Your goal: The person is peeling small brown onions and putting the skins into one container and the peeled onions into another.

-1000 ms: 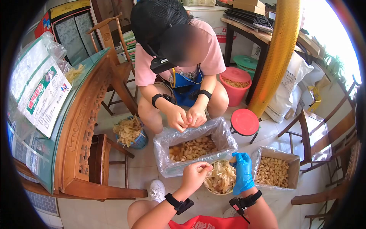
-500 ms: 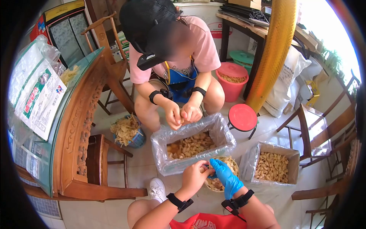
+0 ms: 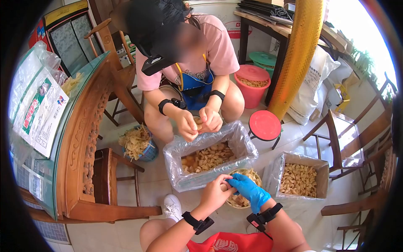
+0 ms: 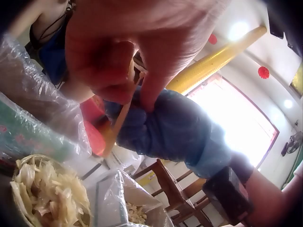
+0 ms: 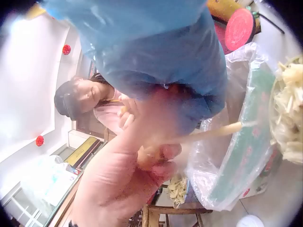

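Observation:
My bare left hand (image 3: pixel 216 194) and blue-gloved right hand (image 3: pixel 251 190) meet fingertip to fingertip over a round basket of pale peelings (image 3: pixel 239 200). Between the bare fingers is a small pale piece (image 5: pixel 150 158), and a thin strip (image 5: pixel 215 134) sticks out from it. The left wrist view shows the strip (image 4: pixel 118 126) slanting down from the bare fingers, across the curled gloved fingers (image 4: pixel 135 125). Where the gloved fingertips pinch is mostly covered. A plastic-lined box (image 3: pixel 184 182) holds pale pieces (image 3: pixel 210 158) in front of the hands.
Opposite, a person in a pink shirt (image 3: pixel 216 40) handles a piece above the lined box. A second box of pieces (image 3: pixel 299 180) stands at right, near a red stool (image 3: pixel 265 125). A blue basket of peelings (image 3: pixel 147 152) and a carved wooden table (image 3: pixel 79 138) are at left.
My right hand has moved left from the basket's right side to meet my left hand, and its fingers have closed in. The whole head view has shifted slightly.

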A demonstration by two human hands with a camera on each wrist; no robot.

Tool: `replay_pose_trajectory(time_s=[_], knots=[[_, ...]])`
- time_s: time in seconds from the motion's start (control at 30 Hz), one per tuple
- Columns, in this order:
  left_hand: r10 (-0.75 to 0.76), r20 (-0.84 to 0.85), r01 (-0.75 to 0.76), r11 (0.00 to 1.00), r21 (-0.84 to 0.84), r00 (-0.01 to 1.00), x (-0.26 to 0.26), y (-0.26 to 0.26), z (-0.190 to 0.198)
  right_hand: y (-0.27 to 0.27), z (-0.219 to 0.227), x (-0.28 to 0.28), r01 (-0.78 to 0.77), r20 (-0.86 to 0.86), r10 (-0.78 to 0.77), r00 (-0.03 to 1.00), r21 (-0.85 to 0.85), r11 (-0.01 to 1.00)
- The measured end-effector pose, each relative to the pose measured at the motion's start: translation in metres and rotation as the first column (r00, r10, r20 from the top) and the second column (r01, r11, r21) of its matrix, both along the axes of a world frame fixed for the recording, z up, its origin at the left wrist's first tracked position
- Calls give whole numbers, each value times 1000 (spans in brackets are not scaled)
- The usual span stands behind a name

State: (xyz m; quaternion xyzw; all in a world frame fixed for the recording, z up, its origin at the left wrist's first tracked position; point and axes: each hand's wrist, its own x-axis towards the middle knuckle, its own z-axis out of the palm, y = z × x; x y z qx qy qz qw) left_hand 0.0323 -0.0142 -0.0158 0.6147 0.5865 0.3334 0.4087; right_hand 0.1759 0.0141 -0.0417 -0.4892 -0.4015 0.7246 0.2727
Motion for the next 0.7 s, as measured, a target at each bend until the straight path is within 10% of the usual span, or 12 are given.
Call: replay_pose_trajectory(time_s=[0.23,0.37,0.5,0.7], knots=[[-71,89,79,993,-90,994,-2,3,-2,13,18,23,-142,132,139,982,14,990],[-34,37,39,986,-163,999,-7,6,0,24,17,41,67,249,-102,963,145,987],[195,389,-195,980,-40,900,-17,13,-5,29,-7,50,166,383,-158,910,13,986],[415,691,-164,901,-401,592,-35,14,7,41,-32,14,486,-103,-539,836,-317,815]])
